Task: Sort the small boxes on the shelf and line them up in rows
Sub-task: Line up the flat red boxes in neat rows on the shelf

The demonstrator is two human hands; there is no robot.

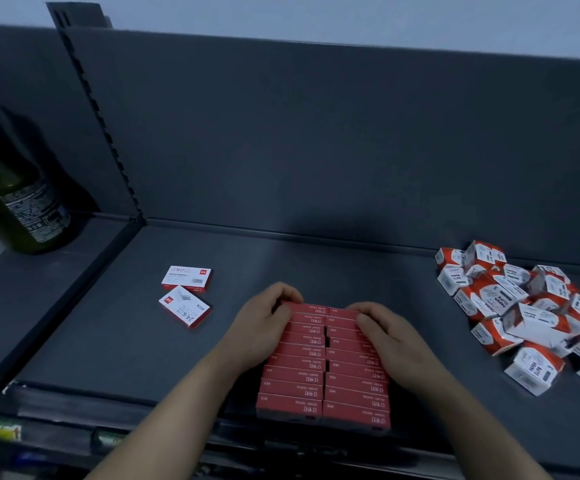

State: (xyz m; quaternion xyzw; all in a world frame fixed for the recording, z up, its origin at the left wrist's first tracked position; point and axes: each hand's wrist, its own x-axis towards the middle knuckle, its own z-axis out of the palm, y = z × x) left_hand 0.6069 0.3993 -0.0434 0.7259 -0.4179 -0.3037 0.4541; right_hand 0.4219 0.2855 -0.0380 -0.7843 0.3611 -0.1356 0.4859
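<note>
Though pressed tidily into two side-by-side rows, could buckle yet: red staple boxes (323, 368) standing on edge at the front lip of the shelf (281, 258), packed face to face. Grasped at the far end from both sides: left grip (264, 327) curled over the last box of the left row, right grip (389, 337) curled over the last of the right row. Probably squaring the block.

Too hard a squeeze from the far end, and could bow the rows upward or shove the nearest boxes off the front edge, which lies very close. Uneven pressure between the two sides, and would skew one row past the other.

Left to sort: two loose staple boxes (186, 278) lying flat to the left of the block, near each other; and a jumbled heap of paper clip boxes (531, 313) at the right, well apart, tumbled at all angles.

All cartons closed; contents not visible, judged only from the print: "24/6" on a loose one, "PAPER CLIPS" on the heap. On the neighbouring shelf at far left, a dark green bottle (15, 202).
</note>
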